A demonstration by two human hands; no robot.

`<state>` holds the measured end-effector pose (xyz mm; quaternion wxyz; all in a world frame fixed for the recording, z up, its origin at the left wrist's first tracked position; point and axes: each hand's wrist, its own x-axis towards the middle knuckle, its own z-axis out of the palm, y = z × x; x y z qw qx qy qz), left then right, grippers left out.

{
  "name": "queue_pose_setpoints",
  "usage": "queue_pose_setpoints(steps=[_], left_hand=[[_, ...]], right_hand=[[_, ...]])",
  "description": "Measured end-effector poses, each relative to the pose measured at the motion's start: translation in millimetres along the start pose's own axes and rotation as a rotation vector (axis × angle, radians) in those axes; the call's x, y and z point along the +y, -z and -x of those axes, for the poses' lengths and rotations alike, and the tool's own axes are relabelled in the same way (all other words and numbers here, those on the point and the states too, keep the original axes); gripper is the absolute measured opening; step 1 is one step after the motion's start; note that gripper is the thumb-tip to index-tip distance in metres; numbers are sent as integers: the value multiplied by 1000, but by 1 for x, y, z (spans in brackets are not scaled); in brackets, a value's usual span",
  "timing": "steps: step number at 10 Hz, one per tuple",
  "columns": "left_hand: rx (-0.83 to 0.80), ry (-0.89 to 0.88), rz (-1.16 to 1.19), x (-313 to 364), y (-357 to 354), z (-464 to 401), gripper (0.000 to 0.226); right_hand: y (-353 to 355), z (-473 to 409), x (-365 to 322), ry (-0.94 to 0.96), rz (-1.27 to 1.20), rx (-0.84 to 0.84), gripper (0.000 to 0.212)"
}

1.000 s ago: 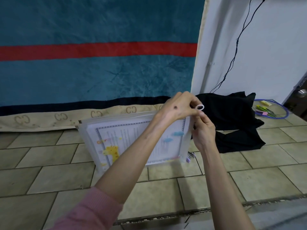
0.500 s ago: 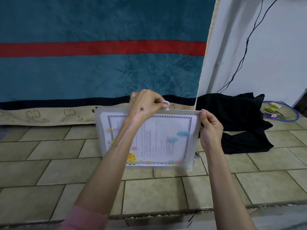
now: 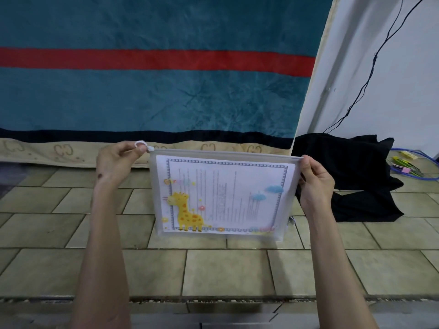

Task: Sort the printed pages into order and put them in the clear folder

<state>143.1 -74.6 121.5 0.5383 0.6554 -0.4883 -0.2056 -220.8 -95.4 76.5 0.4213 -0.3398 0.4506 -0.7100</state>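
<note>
The translucent plastic zip folder with a giraffe print (image 3: 221, 193) hangs upright above the tiled floor (image 3: 228, 269), the printed pages with a patterned border (image 3: 237, 186) inside it. My left hand (image 3: 116, 162) pinches the white ring zipper pull (image 3: 140, 145) at its top left corner; my right hand (image 3: 314, 179) grips the top right corner

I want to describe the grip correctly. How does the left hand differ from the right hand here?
The left hand pinches the white zipper ring at the folder's top left corner; the right hand grips the folder's top right corner itself. The left hand lies beside the folder, past its edge, while the right hand's thumb lies on the folder's front. Both are raised at the level of the folder's top edge.
</note>
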Motion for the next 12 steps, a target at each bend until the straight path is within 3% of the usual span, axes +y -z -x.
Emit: queue_pose_setpoints(steps=[1,2,3,5,6,7,8,9,11,12], left_hand=[[24,84,281,-11,-11,7,6],[-109,209,321,-40,-27,25,11],[-256,246,110,-72,-48,45,31],[18,233,-66,-84,-65,67,37],[-21,231,-149,-109,-67,79,49],[-87,196,-397,-135,-68,93,58],[-251,60,-717,-149,-74,105,61],[-407,57,-836,-151,-78,109,58],[-440,45,-926,-153,-78,112,66],[-443,79,-864,-149,-79,108,60]], right_hand=[[8,0,4,14,22,-38,45],[26,9,25,18,263,-185,49],[35,23,56,32,454,-177,33],[19,47,79,99,720,-31,25],[20,65,100,79,984,-90,39],[28,78,123,40,1238,-189,45],[30,83,131,52,1479,-269,62],[30,84,134,48,1571,-360,73],[31,84,138,64,1588,-394,81],[29,84,134,72,1435,-338,72]])
